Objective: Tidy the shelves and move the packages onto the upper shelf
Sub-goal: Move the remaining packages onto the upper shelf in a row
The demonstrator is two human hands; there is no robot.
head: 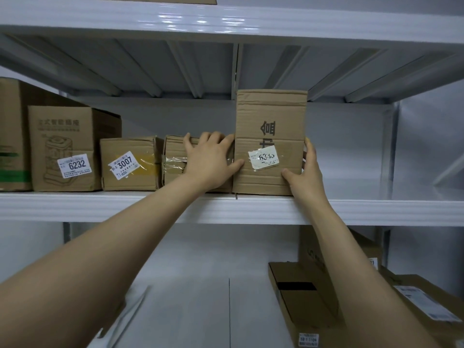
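The tall box stands on end on the white shelf, long axis vertical, labelled face toward the camera, print turned sideways. It sits right of the 3007 box, with the taped box between them. The right hand grasps the tall box: fingers round its right edge, thumb on the front. The left hand is splayed flat, fingers over the taped box, thumb pressing the tall box front. Its label is smeared, digits unreadable. The taped box is half hidden by the left hand. The 6232 box sits just left of the 3007 box. Flat cartons lie below and right of it. Grey wall behind.
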